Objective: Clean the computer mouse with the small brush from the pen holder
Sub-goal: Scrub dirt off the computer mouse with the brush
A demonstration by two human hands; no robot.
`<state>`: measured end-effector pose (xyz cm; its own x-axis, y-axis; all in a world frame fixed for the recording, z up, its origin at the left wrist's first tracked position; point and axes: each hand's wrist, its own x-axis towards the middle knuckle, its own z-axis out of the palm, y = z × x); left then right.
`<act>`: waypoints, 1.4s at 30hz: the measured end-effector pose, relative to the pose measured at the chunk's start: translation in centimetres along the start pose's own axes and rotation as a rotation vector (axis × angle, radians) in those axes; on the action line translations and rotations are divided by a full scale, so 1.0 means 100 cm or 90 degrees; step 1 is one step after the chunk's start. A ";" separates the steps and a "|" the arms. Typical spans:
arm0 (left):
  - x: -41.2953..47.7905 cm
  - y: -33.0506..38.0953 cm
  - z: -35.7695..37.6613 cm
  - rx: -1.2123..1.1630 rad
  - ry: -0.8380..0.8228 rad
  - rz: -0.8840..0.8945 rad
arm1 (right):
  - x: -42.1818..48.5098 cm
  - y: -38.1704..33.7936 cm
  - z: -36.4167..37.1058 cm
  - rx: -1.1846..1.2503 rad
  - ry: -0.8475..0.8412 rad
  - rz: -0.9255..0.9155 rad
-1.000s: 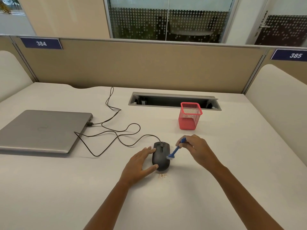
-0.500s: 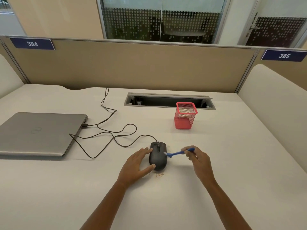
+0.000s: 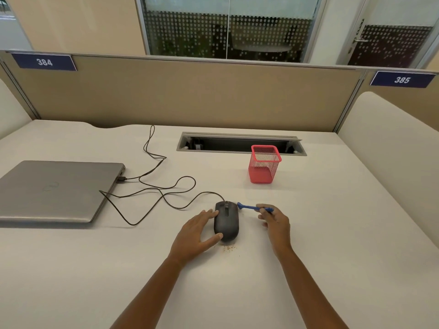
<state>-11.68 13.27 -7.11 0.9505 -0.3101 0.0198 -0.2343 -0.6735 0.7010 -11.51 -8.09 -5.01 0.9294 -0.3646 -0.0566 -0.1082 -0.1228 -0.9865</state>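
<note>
A black wired mouse (image 3: pixel 226 222) lies on the white desk. My left hand (image 3: pixel 197 233) rests against its left side, thumb at the near end and fingers by the front, steadying it. My right hand (image 3: pixel 275 222) pinches the handle of a small blue brush (image 3: pixel 249 207), held nearly level with its head pointing left, just off the mouse's front right corner. The red mesh pen holder (image 3: pixel 263 166) stands behind, with nothing showing inside.
A closed grey laptop (image 3: pixel 54 188) lies at the left, joined to the mouse by a looping black cable (image 3: pixel 166 186). Small brown crumbs (image 3: pixel 229 248) lie just in front of the mouse. An open cable slot (image 3: pixel 237 143) sits by the beige partition.
My right hand swung the brush from a steep angle on the mouse's right side to a level pose, with its head now further forward at the front right corner. The left hand stayed put.
</note>
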 end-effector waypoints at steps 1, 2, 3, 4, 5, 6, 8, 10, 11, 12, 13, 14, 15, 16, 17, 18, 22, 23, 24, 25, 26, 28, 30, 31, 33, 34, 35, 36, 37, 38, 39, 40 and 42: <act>0.000 0.000 0.000 0.000 0.000 0.000 | -0.004 0.000 -0.004 -0.003 -0.009 -0.002; 0.000 -0.001 0.000 0.001 0.001 0.002 | -0.009 0.000 -0.008 -0.001 -0.016 -0.001; 0.001 -0.001 0.000 0.002 0.002 0.003 | -0.014 -0.001 -0.014 0.005 -0.022 0.002; 0.001 -0.002 0.001 0.003 0.003 0.005 | -0.020 -0.001 -0.019 0.012 -0.029 0.003; 0.001 -0.003 0.001 0.003 0.003 0.007 | -0.026 -0.001 -0.024 0.016 -0.037 0.003; 0.002 -0.004 0.002 0.003 0.005 0.008 | -0.033 -0.001 -0.028 0.019 -0.048 0.001; 0.002 -0.006 0.003 0.002 0.009 0.015 | -0.046 -0.001 -0.033 0.024 -0.073 -0.011; 0.003 -0.008 0.004 0.002 0.009 0.018 | -0.057 -0.004 -0.036 0.012 -0.106 -0.021; 0.004 -0.008 0.005 0.001 0.009 0.017 | -0.061 -0.007 -0.035 -0.005 -0.120 -0.033; 0.004 -0.009 0.005 0.001 0.009 0.018 | -0.061 -0.012 -0.032 -0.029 -0.125 -0.055; 0.004 -0.009 0.005 -0.001 0.010 0.019 | -0.060 -0.018 -0.029 -0.056 -0.119 -0.088; 0.004 -0.009 0.005 -0.002 0.010 0.022 | -0.056 -0.025 -0.025 -0.084 -0.103 -0.124; 0.003 -0.008 0.005 -0.001 0.009 0.022 | -0.051 -0.033 -0.020 -0.114 -0.082 -0.166; 0.003 -0.008 0.004 0.000 0.006 0.020 | -0.044 -0.040 -0.014 -0.154 -0.059 -0.214; 0.003 -0.007 0.004 0.001 0.004 0.017 | -0.036 -0.047 -0.006 -0.199 -0.045 -0.262; 0.003 -0.007 0.003 0.002 0.002 0.015 | -0.027 -0.052 0.001 -0.246 -0.038 -0.302; 0.004 -0.005 0.002 0.008 -0.009 0.012 | 0.000 -0.063 0.030 -0.413 -0.084 -0.371; 0.004 -0.005 0.002 0.008 -0.007 0.014 | 0.002 -0.064 0.034 -0.451 -0.103 -0.372; 0.004 -0.005 0.002 0.007 -0.004 0.017 | 0.002 -0.065 0.038 -0.485 -0.123 -0.373; 0.004 -0.005 0.002 0.006 0.000 0.022 | 0.000 -0.065 0.039 -0.511 -0.140 -0.378; 0.004 -0.006 0.002 0.004 0.003 0.027 | -0.005 -0.065 0.038 -0.529 -0.149 -0.385; 0.004 -0.008 0.003 -0.002 0.011 0.029 | -0.020 -0.063 0.033 -0.530 -0.155 -0.425; 0.003 -0.008 0.004 -0.008 0.020 0.034 | -0.037 -0.058 0.025 -0.525 -0.183 -0.462; 0.003 -0.008 0.004 -0.008 0.022 0.037 | -0.044 -0.055 0.021 -0.528 -0.191 -0.475; 0.003 -0.007 0.004 -0.005 0.019 0.039 | -0.055 -0.056 0.014 -0.530 -0.227 -0.457; 0.003 -0.007 0.003 -0.006 0.018 0.037 | -0.059 -0.061 0.012 -0.529 -0.243 -0.438; 0.003 -0.007 0.003 -0.006 0.018 0.036 | -0.059 -0.068 0.012 -0.529 -0.253 -0.427; 0.003 -0.007 0.003 -0.006 0.016 0.034 | -0.057 -0.075 0.014 -0.528 -0.256 -0.429; 0.003 -0.007 0.003 -0.006 0.013 0.033 | -0.051 -0.082 0.018 -0.522 -0.248 -0.438; 0.004 -0.008 0.003 -0.006 0.010 0.034 | -0.044 -0.087 0.023 -0.523 -0.233 -0.432; 0.004 -0.009 0.003 -0.006 0.008 0.036 | -0.035 -0.090 0.030 -0.539 -0.219 -0.412; 0.004 -0.010 0.004 -0.007 0.005 0.035 | -0.025 -0.091 0.036 -0.564 -0.209 -0.393; 0.006 -0.011 0.004 -0.002 0.001 0.036 | -0.004 -0.088 0.050 -0.615 -0.206 -0.358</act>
<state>-10.96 13.55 -8.12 0.9362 -0.3460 0.0609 -0.2870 -0.6531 0.7008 -9.19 -2.23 2.91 0.9634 0.2008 0.1778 0.2541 -0.8956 -0.3653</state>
